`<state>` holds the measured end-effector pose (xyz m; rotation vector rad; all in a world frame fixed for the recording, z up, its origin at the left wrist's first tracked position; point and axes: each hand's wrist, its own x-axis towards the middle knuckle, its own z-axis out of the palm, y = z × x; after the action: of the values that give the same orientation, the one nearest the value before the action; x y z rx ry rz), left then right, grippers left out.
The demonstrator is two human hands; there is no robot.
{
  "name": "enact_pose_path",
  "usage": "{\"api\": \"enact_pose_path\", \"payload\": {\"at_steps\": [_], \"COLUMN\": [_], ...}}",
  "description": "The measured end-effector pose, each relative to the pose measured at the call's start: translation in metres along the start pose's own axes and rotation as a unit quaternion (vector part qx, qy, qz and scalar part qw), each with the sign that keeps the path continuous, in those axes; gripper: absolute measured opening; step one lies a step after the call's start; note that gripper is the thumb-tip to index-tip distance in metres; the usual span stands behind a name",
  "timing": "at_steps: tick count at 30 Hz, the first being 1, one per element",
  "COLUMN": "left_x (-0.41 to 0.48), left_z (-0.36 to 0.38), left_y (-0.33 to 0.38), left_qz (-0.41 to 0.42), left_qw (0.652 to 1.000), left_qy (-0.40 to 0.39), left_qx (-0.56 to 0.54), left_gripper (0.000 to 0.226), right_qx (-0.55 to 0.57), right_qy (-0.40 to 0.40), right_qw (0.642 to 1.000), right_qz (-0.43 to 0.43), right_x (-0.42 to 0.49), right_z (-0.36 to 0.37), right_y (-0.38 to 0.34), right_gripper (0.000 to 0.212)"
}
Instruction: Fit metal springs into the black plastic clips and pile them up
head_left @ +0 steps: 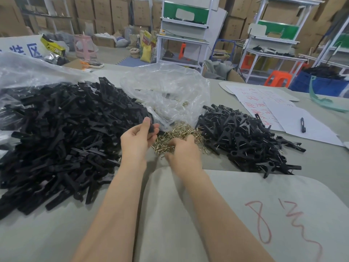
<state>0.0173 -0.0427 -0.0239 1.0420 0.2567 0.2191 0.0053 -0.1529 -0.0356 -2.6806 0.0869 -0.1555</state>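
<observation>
A large heap of loose black plastic clip halves (62, 133) covers the left of the table. A small heap of brass-coloured metal springs (175, 136) lies in the middle, at the mouth of a clear plastic bag (170, 91). To the right lies a pile of assembled black clips (245, 138) with springs fitted. My left hand (137, 137) is raised over the near edge of the springs and pinches a black clip piece (151, 125) between thumb and fingers. My right hand (183, 152) reaches palm down into the springs with curled, blurred fingers; what they hold is hidden.
A grey cloth covers the table (245, 214), with red marks at the near right. White sheets with red writing (264, 104) and a black pen (302, 125) lie at the far right. More plastic bag (22, 69) is behind the left heap. Shelves, boxes and stools stand beyond.
</observation>
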Motion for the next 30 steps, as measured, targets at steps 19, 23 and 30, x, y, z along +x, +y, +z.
{"api": "enact_pose_path", "payload": {"at_steps": [19, 23, 30], "left_x": [-0.001, -0.001, -0.007], "left_z": [0.001, 0.004, 0.004], "left_y": [-0.004, -0.008, -0.018], "left_qz": [-0.049, 0.017, 0.228], "left_qw": [0.995, 0.986, 0.862], "left_qy": [-0.070, -0.082, -0.140], "left_qx": [0.048, 0.142, 0.430], "left_gripper": [0.012, 0.009, 0.036], "right_qx": [0.408, 0.420, 0.467], "right_qy": [0.079, 0.059, 0.094], "right_qw": [0.907, 0.904, 0.879], "right_qz": [0.065, 0.052, 0.017], "right_x": [0.021, 0.021, 0.013], "right_z": [-0.022, -0.026, -0.048], "right_y": [0.035, 0.035, 0.032], "right_gripper": [0.015, 0.017, 0.006]}}
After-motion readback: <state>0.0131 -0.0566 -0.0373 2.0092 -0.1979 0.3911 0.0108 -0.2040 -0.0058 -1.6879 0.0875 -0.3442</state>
